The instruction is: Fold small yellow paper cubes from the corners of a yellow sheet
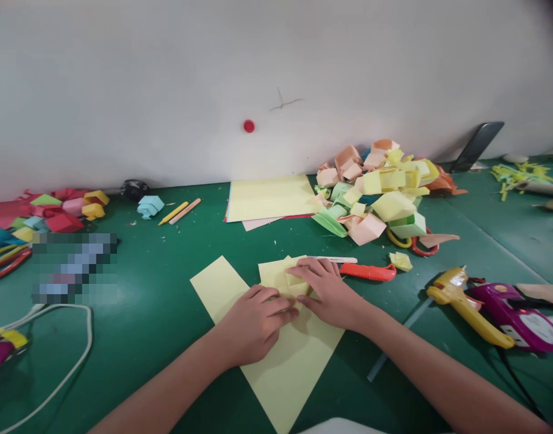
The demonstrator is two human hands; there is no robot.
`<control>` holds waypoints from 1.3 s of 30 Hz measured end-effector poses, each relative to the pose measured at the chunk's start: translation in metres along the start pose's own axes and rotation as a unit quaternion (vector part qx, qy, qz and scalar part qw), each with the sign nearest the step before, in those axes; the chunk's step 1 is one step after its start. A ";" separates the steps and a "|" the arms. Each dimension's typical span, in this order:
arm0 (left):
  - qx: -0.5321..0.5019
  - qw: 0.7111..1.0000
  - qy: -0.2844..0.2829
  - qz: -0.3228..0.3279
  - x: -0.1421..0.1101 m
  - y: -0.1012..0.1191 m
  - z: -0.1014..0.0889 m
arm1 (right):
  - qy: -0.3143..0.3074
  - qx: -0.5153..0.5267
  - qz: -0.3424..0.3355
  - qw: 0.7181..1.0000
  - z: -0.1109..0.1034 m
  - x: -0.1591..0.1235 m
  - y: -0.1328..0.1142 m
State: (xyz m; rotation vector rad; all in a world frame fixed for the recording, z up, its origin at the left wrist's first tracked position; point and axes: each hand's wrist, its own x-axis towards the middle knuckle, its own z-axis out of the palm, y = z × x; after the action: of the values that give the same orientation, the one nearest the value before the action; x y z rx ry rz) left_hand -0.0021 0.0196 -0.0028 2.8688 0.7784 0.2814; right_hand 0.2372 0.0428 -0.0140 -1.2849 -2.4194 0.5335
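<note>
Both of my hands are at a small folded piece of pale yellow paper (271, 272), over larger pale yellow paper (289, 380) on the green table. My left hand (257, 322) has its fingers curled at the near left side of the folded piece. From the right, my right hand (328, 292) pinches and presses it, fingers bent over its top. My fingers hide part of the folds. Just beyond my right hand lie a white pen (348, 260) and a red-orange cutter knife (370, 272).
Folded paper pieces (389, 187) are heaped at the back right, beside a paper stack (269, 196). A yellow glue gun (466, 304) with its glue stick lies right. At left are a blurred-out object (75, 268), a white cable (90, 337) and colored pencils (173, 214).
</note>
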 end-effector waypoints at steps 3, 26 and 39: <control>-0.002 1.000 -0.003 -0.003 0.000 0.000 -0.001 | -0.009 -0.001 0.021 1.000 -0.001 0.000 0.002; 0.004 0.999 0.037 0.019 -0.002 -0.003 0.005 | 0.063 -0.139 0.023 0.988 -0.015 -0.004 0.032; -0.006 0.998 0.067 0.023 -0.007 -0.014 0.005 | 0.024 -0.075 -0.151 0.985 -0.027 -0.007 0.034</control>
State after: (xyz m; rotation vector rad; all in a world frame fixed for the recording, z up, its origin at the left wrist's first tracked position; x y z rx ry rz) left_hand -0.0133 0.0274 -0.0114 2.8823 0.7305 0.4857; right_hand 0.2770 0.0588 -0.0078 -0.9443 -2.5896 0.2370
